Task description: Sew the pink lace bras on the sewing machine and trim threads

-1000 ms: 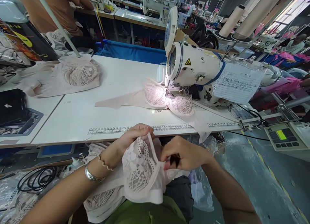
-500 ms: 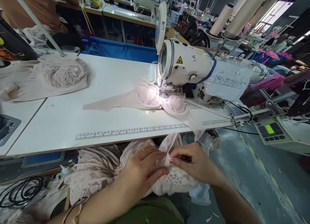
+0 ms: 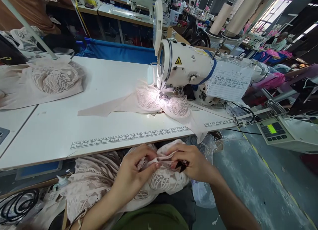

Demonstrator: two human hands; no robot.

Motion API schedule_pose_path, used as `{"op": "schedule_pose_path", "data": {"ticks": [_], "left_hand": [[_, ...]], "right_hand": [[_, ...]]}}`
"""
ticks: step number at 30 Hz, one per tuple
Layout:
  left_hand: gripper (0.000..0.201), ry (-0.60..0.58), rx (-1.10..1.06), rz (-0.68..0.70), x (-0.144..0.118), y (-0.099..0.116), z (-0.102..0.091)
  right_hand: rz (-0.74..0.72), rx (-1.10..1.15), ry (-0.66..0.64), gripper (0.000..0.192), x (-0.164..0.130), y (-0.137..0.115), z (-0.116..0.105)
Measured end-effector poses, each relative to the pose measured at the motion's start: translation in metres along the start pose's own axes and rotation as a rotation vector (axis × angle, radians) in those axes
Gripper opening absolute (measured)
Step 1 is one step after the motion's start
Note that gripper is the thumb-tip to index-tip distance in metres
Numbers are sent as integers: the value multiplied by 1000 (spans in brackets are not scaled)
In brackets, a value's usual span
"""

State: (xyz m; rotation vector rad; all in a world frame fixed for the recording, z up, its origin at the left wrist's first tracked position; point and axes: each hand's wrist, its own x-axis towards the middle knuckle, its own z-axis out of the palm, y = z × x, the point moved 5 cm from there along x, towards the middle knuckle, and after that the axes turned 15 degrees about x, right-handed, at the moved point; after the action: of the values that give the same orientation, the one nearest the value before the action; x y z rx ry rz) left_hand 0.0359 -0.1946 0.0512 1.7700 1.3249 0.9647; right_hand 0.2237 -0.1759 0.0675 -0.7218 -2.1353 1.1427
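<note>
Below the front edge of the white table (image 3: 62,130), over the lap: 1 pale pink lace bra (image 3: 164,180), bunched and half folded. Left hand (image 3: 132,175) curled over its left side, fingers bent and pinching a thin strap or edge band between thumb and forefinger. Right hand (image 3: 191,162) closed on the other end of the same band, with a small dark tool (image 3: 182,164) tucked between its fingers; too small to tell whether clippers or something else. Band stretched short and nearly level between the 2 hands.

Probably very light, limp and easily stretched: open lace likely to snag or tear under a hard pull, cups holding a little shape only. Best grip likely on the firmer band, strap or seam, not on the lace itself.

More pink lace pieces (image 3: 94,182) heaped to the left of the lap, beside clear plastic. On the table, a second bra (image 3: 161,102) lying flat under the needle of the white sewing machine (image 3: 186,67), lit by its lamp, 1 wing stretched out leftward. A paper sheet (image 3: 230,81) clipped to the machine body. A printed ruler strip (image 3: 129,137) along the table's front edge. Far left, a stack of lace cups (image 3: 53,79) on pink fabric. To the right, a control box (image 3: 272,130) with a green display.
</note>
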Motion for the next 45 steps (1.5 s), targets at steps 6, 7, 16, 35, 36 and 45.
{"op": "schedule_pose_path", "data": {"ticks": [6, 7, 16, 35, 36, 45], "left_hand": [[5, 117, -152, -40, 1, -11, -20], [4, 130, -156, -41, 1, -14, -22], [5, 319, -15, -14, -6, -25, -23], [4, -32, -269, 1, -4, -9, -23], [8, -51, -318, -23, -4, -11, -23], [10, -188, -407, 56, 5, -6, -12]], "right_hand": [[69, 151, 94, 29, -12, 6, -31], [75, 137, 121, 27, -15, 7, -36], [22, -134, 387, 12, -19, 2, -44], [99, 21, 175, 19, -13, 18, -49], [80, 116, 70, 25, -14, 15, -49], [245, 341, -174, 25, -31, 10, -47]]}}
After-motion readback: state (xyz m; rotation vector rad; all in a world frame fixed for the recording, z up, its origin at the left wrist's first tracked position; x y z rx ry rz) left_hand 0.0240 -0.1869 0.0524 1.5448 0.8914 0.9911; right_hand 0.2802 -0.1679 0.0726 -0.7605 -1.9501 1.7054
